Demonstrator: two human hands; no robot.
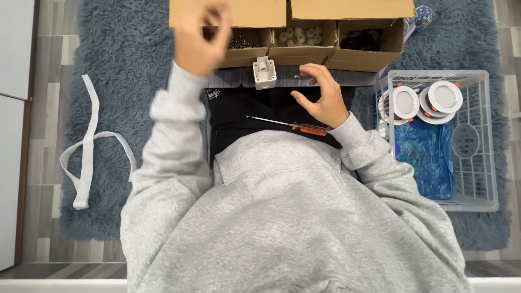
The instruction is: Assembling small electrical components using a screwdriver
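Closest in, the grey hoodie [287, 217] fills the lower frame, and just above its hem lies the screwdriver [287, 125], orange handle, thin shaft, flat across the dark lap. Up from the screwdriver sits the white fitting [264, 71], a small squared plastic piece standing at the front edge of the box [304, 54]. The right hand [321, 96] hovers just right of the fitting, fingers spread and curled wide, holding nothing, not quite touching it. The left hand [199, 35] is raised up-left of the fitting, blurred, fingers pinched narrow; whether something small sits in that pinch I cannot tell. Behind the fitting, the box shows three bins: dark screws, white caps, black bits. Right of the fitting, a white crate [477, 141] holds round lamps [429, 100] and a blue bag [426, 157]. Far left, a white strap [87, 146] lies on the rug [125, 65]. Reads like a parts-gathering step; next calls for steadying the fitting and a firm grip on the screwdriver.
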